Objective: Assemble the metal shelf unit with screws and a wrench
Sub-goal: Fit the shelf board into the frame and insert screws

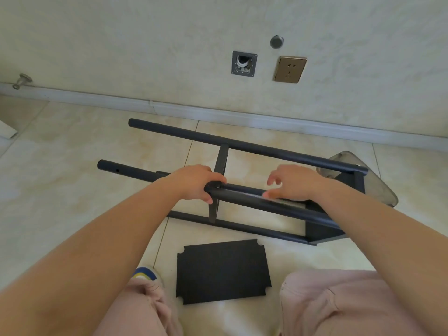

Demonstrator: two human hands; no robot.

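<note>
The half-built shelf frame (242, 190) lies on its side on the floor (72, 154), likely so its joints are reachable, the left hand (194, 183) gripping the upper tube (266, 204) while the right hand (294, 183) rests there, fingers loose, beside the spare shelf panel (223, 271).

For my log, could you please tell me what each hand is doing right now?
Left hand: grips the upper pole of the shelf frame.
Right hand: open, fingertips touching the same pole.
</note>
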